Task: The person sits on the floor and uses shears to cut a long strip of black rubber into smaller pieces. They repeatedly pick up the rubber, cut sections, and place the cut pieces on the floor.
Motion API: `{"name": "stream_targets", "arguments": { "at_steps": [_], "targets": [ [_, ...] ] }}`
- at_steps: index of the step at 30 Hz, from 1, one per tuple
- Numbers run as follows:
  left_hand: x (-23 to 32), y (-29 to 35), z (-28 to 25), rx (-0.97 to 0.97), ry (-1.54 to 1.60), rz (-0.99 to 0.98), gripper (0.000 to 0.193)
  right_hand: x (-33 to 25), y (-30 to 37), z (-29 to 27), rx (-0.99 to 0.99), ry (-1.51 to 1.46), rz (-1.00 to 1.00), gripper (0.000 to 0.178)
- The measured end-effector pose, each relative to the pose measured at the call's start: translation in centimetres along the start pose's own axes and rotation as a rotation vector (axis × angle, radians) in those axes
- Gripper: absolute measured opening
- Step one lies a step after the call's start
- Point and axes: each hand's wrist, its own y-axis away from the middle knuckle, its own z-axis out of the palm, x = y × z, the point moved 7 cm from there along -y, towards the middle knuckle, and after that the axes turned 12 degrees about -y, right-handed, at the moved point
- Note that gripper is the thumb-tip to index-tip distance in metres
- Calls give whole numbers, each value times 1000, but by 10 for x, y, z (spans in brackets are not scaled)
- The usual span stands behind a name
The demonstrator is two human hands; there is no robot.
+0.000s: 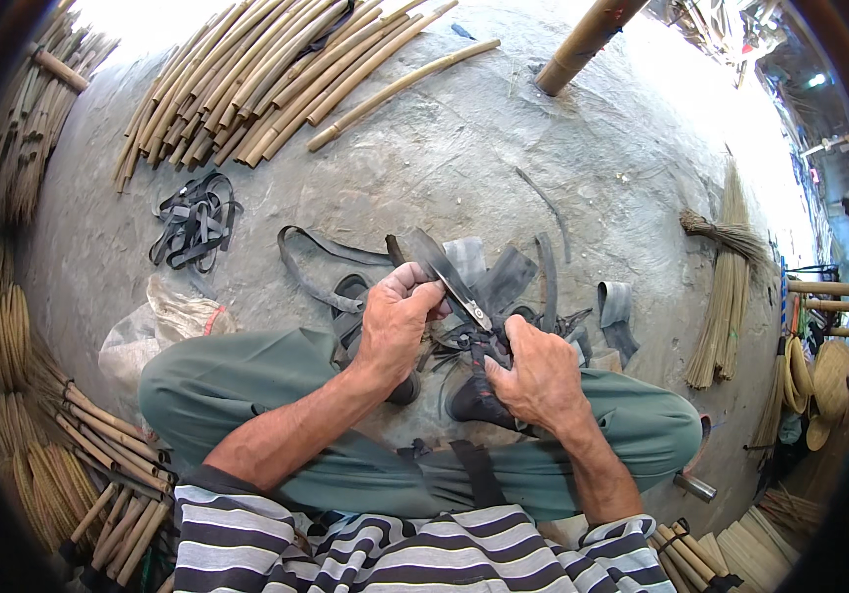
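My right hand [545, 374] is closed around the dark, wrapped handles of a pair of scissors [477, 313]. Its blades point up and to the left, reaching my left hand [397, 314]. The fingers of that hand pinch a dark rubber strip [406, 247] against the blades; how far the blades have entered it I cannot tell. A long loop of black rubber strip [308, 272] curves out to the left of my left hand. Beyond the scissors, wider black rubber pieces [508, 277] lie on the ground, with small scraps [449, 343] below the pivot.
A tangled heap of black strips [197, 222] lies at the left, near a pale sack [169, 324]. Cut bamboo poles [246, 89] are piled at the far left. A broom-like bundle [730, 287] rests at the right. One upright bamboo post [587, 44] stands farther off.
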Motion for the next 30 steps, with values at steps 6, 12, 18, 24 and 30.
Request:
{"name": "stream_targets", "arguments": {
  "at_steps": [6,12,18,24,30],
  "targets": [
    [1,-3,-6,70,110,-19,7,3,2,5,-81,-28,63,39],
    [1,5,5,-3,-123,19,11,-6,-1,0,82,47,-133,42],
    [2,4,4,-16,-77,21,11,6,2,5,-93,-15,83,43],
    [2,-2,-3,62,40,-49,10,10,2,10,-98,-37,72,42],
    [-3,5,8,-58,-89,43,15,-1,1,2,122,58,-147,43]
  ]
}}
